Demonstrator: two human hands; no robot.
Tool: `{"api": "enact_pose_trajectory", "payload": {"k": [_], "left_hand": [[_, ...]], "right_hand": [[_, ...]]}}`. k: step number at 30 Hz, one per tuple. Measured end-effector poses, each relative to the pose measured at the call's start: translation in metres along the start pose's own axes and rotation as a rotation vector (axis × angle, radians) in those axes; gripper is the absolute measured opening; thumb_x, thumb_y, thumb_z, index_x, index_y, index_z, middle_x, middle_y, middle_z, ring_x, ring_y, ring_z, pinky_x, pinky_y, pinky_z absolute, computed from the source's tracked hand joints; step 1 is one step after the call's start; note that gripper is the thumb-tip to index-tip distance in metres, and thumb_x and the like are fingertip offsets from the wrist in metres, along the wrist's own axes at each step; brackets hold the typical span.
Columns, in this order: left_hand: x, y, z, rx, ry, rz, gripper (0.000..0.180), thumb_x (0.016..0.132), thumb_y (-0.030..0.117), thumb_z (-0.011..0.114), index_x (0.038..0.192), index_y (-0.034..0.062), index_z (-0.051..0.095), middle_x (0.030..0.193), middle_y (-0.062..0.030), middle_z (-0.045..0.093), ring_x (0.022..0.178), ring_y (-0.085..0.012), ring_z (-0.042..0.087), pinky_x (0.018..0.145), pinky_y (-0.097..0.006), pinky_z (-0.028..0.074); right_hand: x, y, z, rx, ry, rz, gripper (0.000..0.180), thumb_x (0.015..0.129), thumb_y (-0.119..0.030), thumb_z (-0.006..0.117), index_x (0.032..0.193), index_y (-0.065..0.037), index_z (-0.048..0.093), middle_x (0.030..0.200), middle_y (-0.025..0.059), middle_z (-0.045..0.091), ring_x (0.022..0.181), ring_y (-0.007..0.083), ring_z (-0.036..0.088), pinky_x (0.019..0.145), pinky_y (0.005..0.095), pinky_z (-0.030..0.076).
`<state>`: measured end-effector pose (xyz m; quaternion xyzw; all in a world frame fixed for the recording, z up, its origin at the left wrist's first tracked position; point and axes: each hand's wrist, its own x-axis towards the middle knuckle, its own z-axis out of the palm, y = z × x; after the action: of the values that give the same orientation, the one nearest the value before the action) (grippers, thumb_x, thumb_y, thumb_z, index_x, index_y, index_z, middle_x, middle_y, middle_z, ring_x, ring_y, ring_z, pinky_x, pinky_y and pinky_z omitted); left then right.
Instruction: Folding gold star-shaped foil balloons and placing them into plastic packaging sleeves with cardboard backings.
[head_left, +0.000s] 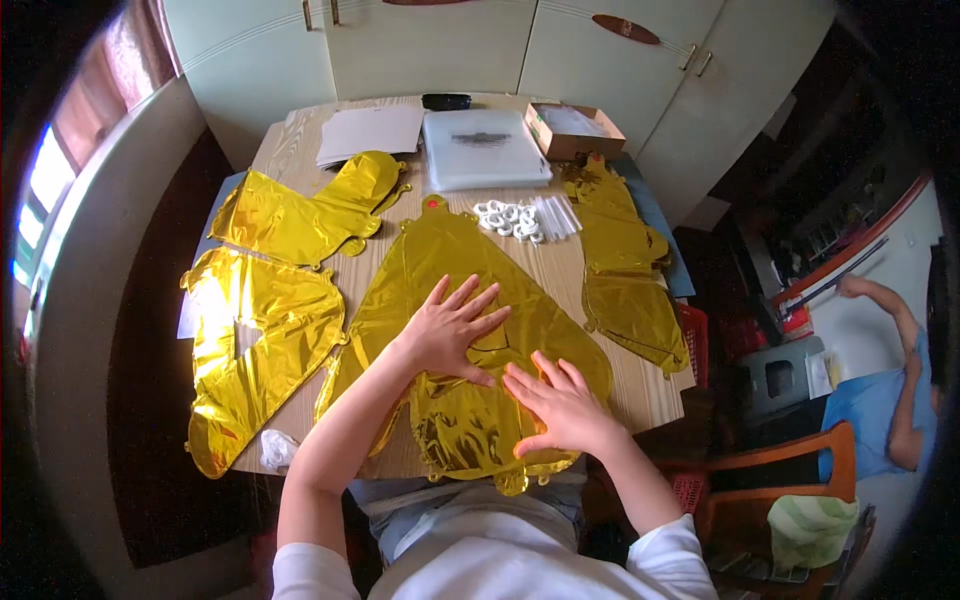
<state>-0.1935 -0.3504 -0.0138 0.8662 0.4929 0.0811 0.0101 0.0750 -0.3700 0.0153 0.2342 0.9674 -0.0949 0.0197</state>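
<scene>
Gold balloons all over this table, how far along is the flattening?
Looks done: flat foil balloons lie at the left, upper left and right. In hand: both the left hand and right hand press, fingers spread, on the middle balloon. Left: its near end is crinkled.

4 gold foil balloons (470, 300), 1 cardboard box (573, 131), 1 paper stack (370, 133), 1 clear bag pile (485, 148), 2 hands
</scene>
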Motion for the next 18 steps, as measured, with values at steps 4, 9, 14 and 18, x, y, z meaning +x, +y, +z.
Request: {"api": "enact_pose_trajectory", "payload": {"k": [4,9,14,18], "left_hand": [[-0.001,0.002,-0.005,0.058,-0.020,0.003,0.112,0.065,0.085,0.054,0.151,0.0183,0.029,0.156,-0.0114,0.026,0.145,-0.0356,0.018,0.115,-0.059,0.012],[0.003,0.007,-0.020,0.075,-0.129,0.134,0.101,0.078,0.075,0.050,0.151,0.0097,0.027,0.157,-0.0107,0.026,0.145,-0.0300,0.021,0.117,-0.054,0.015],[-0.002,0.007,-0.006,-0.039,-0.102,0.167,0.090,0.085,0.064,0.048,0.150,0.0056,0.026,0.156,-0.0144,0.026,0.144,-0.0301,0.024,0.117,-0.049,0.018],[-0.005,0.008,0.000,-0.035,-0.034,0.185,0.088,0.085,0.062,0.047,0.149,0.0047,0.028,0.154,-0.0162,0.028,0.144,-0.0311,0.025,0.116,-0.050,0.020]], "right_hand": [[0.002,0.001,-0.004,-0.020,-0.061,-0.003,0.109,0.066,-0.073,0.064,0.151,-0.015,0.028,0.155,0.0044,0.030,0.144,0.0384,0.017,0.116,0.0562,0.013],[0.000,0.003,-0.001,-0.050,-0.058,-0.006,0.110,0.066,-0.076,0.062,0.150,-0.014,0.029,0.155,0.0050,0.030,0.145,0.0387,0.016,0.115,0.0604,0.009],[-0.008,0.001,-0.002,-0.085,0.063,-0.038,0.100,0.071,-0.073,0.059,0.147,-0.012,0.036,0.150,0.0066,0.037,0.142,0.0354,0.024,0.114,0.0603,0.014],[-0.045,-0.015,0.007,0.235,0.403,0.123,0.060,0.080,-0.053,0.069,0.119,-0.008,0.059,0.120,0.0108,0.059,0.119,0.0311,0.050,0.102,0.0483,0.037]]}}
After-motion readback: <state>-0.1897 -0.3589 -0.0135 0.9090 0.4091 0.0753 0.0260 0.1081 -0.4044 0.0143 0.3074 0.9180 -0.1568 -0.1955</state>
